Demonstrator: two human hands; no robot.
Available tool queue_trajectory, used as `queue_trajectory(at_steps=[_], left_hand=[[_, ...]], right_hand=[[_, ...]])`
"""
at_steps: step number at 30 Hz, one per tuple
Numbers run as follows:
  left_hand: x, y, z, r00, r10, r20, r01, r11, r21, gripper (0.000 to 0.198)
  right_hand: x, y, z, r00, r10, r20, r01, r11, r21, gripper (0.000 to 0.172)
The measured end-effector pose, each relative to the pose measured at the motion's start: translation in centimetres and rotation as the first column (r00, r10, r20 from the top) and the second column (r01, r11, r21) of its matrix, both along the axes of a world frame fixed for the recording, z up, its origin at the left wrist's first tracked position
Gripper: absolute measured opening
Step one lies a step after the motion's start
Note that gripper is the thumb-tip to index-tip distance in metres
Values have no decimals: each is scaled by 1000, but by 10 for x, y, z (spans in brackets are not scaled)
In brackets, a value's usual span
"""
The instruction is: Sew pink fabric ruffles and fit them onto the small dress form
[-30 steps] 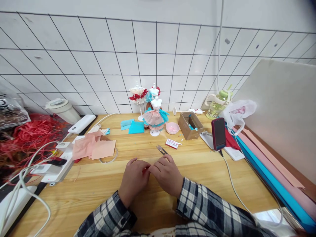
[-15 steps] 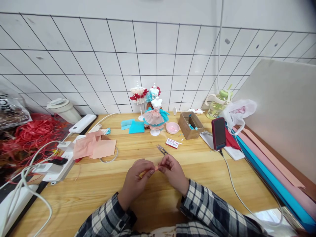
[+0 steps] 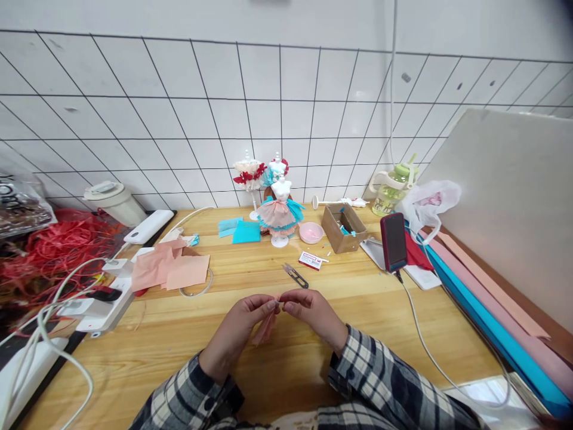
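Observation:
Low over the table my left hand [image 3: 242,322] pinches a piece of peach crepe paper [image 3: 265,329], whose loose end hangs below the fingers. My right hand [image 3: 317,315] is closed too, its thumb and fingertips pinching at the gathered top of the same paper. A small pale bit shows between the fingertips, too small to name. Thread snips [image 3: 295,275] lie on the table just beyond my hands. Behind them stands a white mini dress form [image 3: 282,190] wearing a peach and blue paper dress [image 3: 280,214].
Flat peach paper sheets [image 3: 188,272] and a power strip [image 3: 105,307] lie left. Blue paper pieces [image 3: 246,232], a pink bowl [image 3: 311,232], a small box [image 3: 311,260] and a cardboard box [image 3: 344,236] stand farther back. A phone [image 3: 394,242] with its cable is right.
Both hands have turned the peach crepe paper, so its loose end now hangs in view under my left fingers. My right hand has lowered slightly, uncovering the snips' handles.

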State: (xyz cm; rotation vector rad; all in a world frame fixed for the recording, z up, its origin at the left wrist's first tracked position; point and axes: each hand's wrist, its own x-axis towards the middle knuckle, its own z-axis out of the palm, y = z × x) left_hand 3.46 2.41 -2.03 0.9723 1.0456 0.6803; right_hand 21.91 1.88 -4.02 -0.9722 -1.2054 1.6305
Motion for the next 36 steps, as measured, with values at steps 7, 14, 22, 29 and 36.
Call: queue_trajectory(at_steps=[7,14,22,29,36], left_hand=[[0,-4,8,990,-37,137,63,979,-194,36],[-3,-5,6,978,-114,177,158,953,-259,38],[-4,1,-4,996,-83,-40,81,996,-46,35],[-7,-1,22,896,-11,-444,221,878,425,30],[-2,-3,18,906,-90,-413,238,917,321,27]], right_hand=[[-3,3,-6,1000,12,-8,-12,999,-50,44],[5,5,7,985,124,119,-140,980,140,27],[3,7,2,970,52,238,-96,979,177,33],[5,9,1,961,-19,276,-42,976,213,35],[4,7,1,980,-16,198,-33,970,242,36]])
